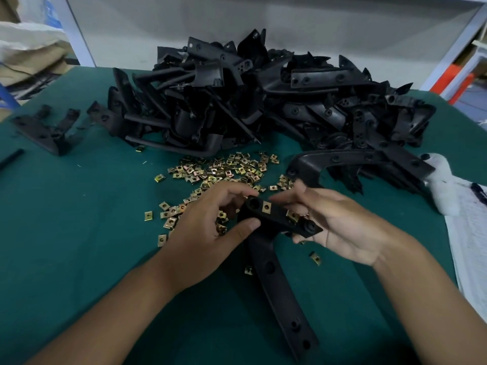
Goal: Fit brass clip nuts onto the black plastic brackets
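1. You hold one black bracket point(274, 248) between both hands over the near middle of the green desk point(79, 233); its long arm runs down toward the near edge, its cross-piece lifted between your hands.
2. One brass clip nut point(266, 207) sits seated on the cross-piece near its left end. A second clip nut point(292, 216) shows at the cross-piece by your right fingers; whether it is fully seated cannot be told.
3. Your left hand point(208, 233) comes in palm down, thumb pressed on the near face of the cross-piece's left end, fingers point(237, 189) curled over its far side, so they are clamped on the bracket.
4. Your right hand point(340, 227) lies palm up, fingers curled under and round the right end of the cross-piece, gripping it too.
5. Loose clip nuts point(224, 168) lie scattered past your hands toward the desk's middle, far too many to count; a few singles lie nearer, one just right of the bracket's arm point(315, 258).
6. A large pile of brackets point(263, 101) fills the far side of the desk, uncountable. Two or so brackets point(47, 127) lie apart near the left edge.
7. One white cloth point(463, 206) lies at the right edge.
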Demonstrator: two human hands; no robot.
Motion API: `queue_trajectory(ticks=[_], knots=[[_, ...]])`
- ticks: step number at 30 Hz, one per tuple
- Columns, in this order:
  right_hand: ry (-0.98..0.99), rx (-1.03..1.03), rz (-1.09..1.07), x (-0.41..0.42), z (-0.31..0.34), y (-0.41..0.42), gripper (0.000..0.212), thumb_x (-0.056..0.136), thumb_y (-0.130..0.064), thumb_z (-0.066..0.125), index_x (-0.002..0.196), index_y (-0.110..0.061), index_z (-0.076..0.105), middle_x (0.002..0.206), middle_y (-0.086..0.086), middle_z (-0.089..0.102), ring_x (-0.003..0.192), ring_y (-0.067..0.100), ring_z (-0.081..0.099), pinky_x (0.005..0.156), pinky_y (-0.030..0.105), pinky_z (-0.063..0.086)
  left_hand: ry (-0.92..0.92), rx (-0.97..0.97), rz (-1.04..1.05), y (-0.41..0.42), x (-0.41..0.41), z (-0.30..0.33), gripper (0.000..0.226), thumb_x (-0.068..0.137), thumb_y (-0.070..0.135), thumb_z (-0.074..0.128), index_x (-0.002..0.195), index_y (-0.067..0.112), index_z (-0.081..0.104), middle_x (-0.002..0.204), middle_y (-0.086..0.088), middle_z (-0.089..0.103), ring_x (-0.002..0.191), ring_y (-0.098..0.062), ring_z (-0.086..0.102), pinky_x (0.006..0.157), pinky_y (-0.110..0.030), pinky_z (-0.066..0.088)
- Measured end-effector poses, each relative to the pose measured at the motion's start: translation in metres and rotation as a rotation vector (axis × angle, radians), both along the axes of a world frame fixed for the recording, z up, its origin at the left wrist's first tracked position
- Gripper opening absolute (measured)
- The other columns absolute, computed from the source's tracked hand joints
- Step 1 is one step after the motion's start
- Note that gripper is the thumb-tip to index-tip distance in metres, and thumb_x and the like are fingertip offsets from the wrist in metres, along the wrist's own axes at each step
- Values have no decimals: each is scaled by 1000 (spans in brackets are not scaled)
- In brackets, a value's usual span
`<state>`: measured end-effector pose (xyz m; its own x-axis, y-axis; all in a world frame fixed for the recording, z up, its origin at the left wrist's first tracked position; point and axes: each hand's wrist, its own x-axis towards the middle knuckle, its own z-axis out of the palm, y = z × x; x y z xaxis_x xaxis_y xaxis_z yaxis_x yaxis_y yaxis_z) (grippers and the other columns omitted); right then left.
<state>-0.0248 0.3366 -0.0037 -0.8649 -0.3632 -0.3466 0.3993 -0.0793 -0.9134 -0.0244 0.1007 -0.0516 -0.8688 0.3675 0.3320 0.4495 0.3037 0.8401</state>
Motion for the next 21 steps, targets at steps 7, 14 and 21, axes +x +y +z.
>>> queue_trajectory(ticks=[7,14,21], knots=[[159,213,12,-3,0,7,22,75,-26,77,94,-17,80,91,0,75,74,4,66,60,18,52,-3,8,26,0,-1,-2,33,91,47,63,123,43,55,108,16,68,105,-18,63,86,-32,50],[287,174,-165,-5,-5,2,14,85,-30,67,94,-22,75,95,2,77,83,11,68,72,29,47,-18,48,28,-1,-3,-2,31,92,43,63,122,47,56,110,13,67,103,-18,62,87,-24,50],[275,110,-129,-3,-2,5,25,83,-19,68,108,-16,72,97,3,76,81,4,66,60,14,47,-1,78,28,-1,-4,-3,34,94,43,62,127,47,56,112,10,68,106,-20,63,89,-29,52]])
